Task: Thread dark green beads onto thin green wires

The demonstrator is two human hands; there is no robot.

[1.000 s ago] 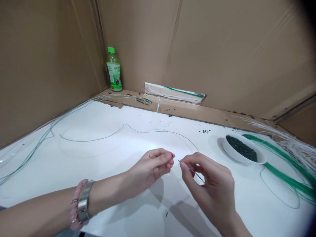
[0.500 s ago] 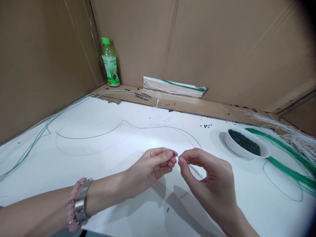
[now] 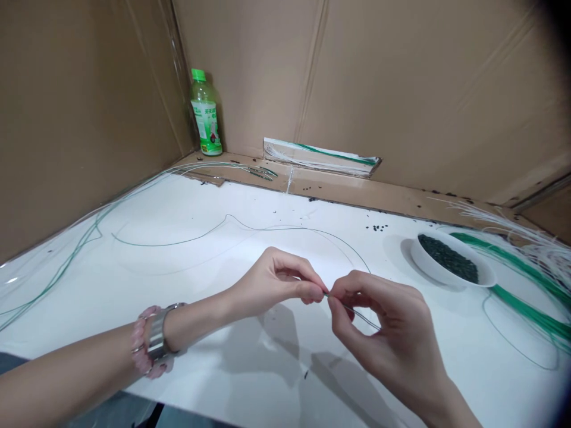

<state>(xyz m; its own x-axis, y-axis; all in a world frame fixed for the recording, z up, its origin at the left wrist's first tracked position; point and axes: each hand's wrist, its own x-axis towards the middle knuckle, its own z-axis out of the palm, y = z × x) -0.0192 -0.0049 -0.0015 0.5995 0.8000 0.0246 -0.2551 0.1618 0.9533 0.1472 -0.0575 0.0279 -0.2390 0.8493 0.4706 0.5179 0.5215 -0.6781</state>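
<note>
My left hand [image 3: 272, 282], with a pink bead bracelet and a metal band at the wrist, pinches the tip of a thin green wire [image 3: 363, 318] between thumb and forefinger. Right beside it, my right hand [image 3: 386, 333] pinches the same wire, and the two sets of fingertips almost touch. Strands run on from the pinch behind my right fingers. Any bead at the tip is too small or covered to make out. A long green strand [image 3: 187, 241] curves over the white table [image 3: 178, 297] behind the hands.
A white bowl [image 3: 488, 278] of dark green beads stands at the right, beside green wire coils [image 3: 526, 309] and white strands [image 3: 535, 229]. A green bottle [image 3: 207, 122] stands in the back left corner of the cardboard walls. Beaded wires [image 3: 261, 172] and loose beads lie near the back.
My left hand has turned from palm-up to a downward pinch, its fingertips now closer to my right hand's. The dark beads seen at its fingertips are now hidden. The view has shifted slightly.
</note>
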